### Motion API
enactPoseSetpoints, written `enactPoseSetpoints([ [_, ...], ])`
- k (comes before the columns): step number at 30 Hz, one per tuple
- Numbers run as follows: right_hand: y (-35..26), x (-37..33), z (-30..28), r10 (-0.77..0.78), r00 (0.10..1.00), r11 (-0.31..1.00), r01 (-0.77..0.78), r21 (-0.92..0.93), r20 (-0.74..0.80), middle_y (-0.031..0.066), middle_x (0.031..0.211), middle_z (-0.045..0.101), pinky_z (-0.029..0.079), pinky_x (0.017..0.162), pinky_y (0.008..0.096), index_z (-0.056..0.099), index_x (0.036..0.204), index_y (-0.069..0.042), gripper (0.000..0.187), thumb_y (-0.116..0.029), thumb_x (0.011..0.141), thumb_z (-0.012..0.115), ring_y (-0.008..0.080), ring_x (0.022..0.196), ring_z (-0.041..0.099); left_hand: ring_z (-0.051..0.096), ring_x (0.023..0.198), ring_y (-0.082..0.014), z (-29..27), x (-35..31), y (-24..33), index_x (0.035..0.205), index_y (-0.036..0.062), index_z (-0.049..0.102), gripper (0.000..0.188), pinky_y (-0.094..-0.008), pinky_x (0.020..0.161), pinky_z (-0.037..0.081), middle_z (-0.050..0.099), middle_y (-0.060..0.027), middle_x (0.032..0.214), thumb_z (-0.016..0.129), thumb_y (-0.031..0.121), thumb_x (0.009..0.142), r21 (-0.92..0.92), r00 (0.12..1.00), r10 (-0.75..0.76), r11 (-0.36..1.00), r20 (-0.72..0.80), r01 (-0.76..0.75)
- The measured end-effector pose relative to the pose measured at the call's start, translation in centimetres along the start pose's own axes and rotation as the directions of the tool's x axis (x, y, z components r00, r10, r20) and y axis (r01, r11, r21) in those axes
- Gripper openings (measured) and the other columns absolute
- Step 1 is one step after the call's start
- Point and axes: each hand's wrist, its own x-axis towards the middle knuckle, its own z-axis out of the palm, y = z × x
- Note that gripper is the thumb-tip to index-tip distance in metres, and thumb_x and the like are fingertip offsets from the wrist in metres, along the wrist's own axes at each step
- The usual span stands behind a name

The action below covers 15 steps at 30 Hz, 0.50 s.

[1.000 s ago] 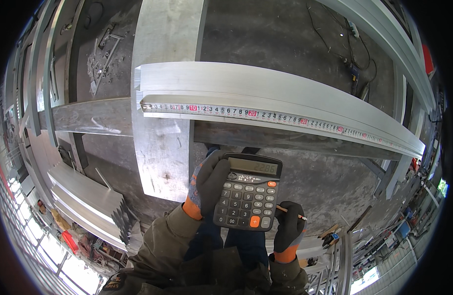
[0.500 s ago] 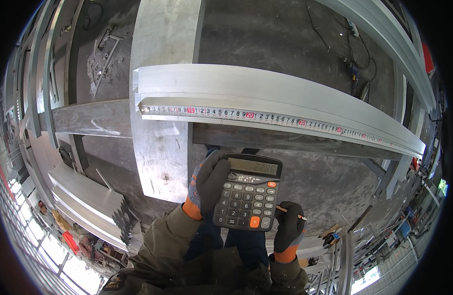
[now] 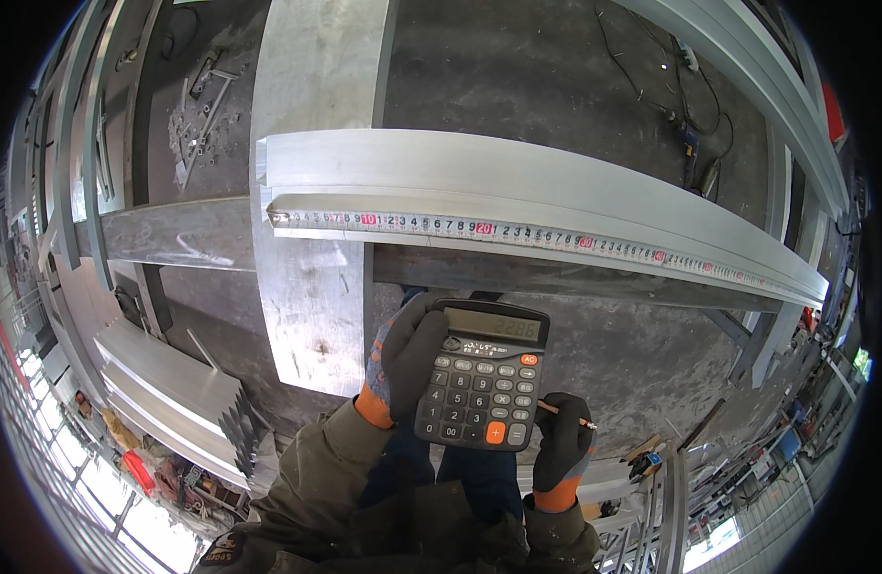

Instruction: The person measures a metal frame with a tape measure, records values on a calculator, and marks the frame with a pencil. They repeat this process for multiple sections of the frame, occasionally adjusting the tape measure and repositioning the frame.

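Head view: a long silver metal profile (image 3: 518, 167) runs beyond the calculator (image 3: 477, 397), a tape measure (image 3: 441, 226) stretched along the profile's near edge. The calculator is clasped at its left side by the gloved left hand (image 3: 409, 354); just right of its lower half, the gloved right hand (image 3: 563, 445) pinches a thin pencil-like stick (image 3: 548, 408).

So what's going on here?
A person's gloved left grip holds a black rectangular calculator with grey and orange keys, a number showing on its display. The gloved right grip, beside the calculator's right edge, holds a thin brown pencil-like stick. Beyond them, a white measuring tape with black and red marks lies stretched along a long silver metal profile, which crosses a wide flat silver metal beam. Neither grip touches the tape.
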Motion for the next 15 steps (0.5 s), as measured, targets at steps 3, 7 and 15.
enactPoseSetpoints([
  [3, 0.5, 0.4, 0.1, 0.05, 0.997, 0.987, -0.041, 0.156, -0.054, 0.0159, 0.094, 0.074, 0.058, 0.083, 0.037, 0.067, 0.108, 0.005, 0.03, -0.021, 0.111, 0.052, 0.0237, 0.088, 0.072, 0.064, 0.098, -0.0126, 0.1, 0.1, 0.1, 0.126, -0.0013, 0.065, 0.033, -0.0321, 0.087, 0.053, 0.071, -0.009, 0.109, 0.048, 0.02, 0.107, -0.014, 1.0, 0.018, 1.0, -0.015, -0.018],
  [7, -0.3, 2.7, -0.6, -0.124, 0.986, 0.976, 0.141, 0.164, -0.109, 0.0143, 0.092, 0.071, 0.055, 0.082, 0.0391, 0.065, 0.106, 0.003, 0.028, -0.019, 0.112, 0.05, 0.0218, 0.086, 0.067, 0.068, 0.098, -0.0157, -0.1, 0.0, 0.3, 0.133, 0.0002, 0.064, 0.031, -0.0326, 0.085, 0.055, 0.074, -0.0113, 0.108, 0.053, 0.013, 0.106, 0.127, 0.994, 0.106, 0.986, 0.015, -0.108],
  [15, -7.2, 7.0, 1.4, -0.499, 0.859, 0.866, 0.5, -0.026, -0.115, 0.0146, 0.102, 0.072, 0.054, 0.089, 0.0378, 0.061, 0.119, 0.002, 0.019, -0.012, 0.106, 0.059, 0.0222, 0.094, 0.07, 0.071, 0.101, -0.0192, 0.8, 0.5, 0.5, 0.163, 0.0076, 0.039, 0.059, -0.0341, 0.089, 0.056, 0.073, -0.0139, 0.116, 0.057, 0.014, 0.107, 0.223, 0.92, 0.371, 0.893, 0.123, -0.39],
])
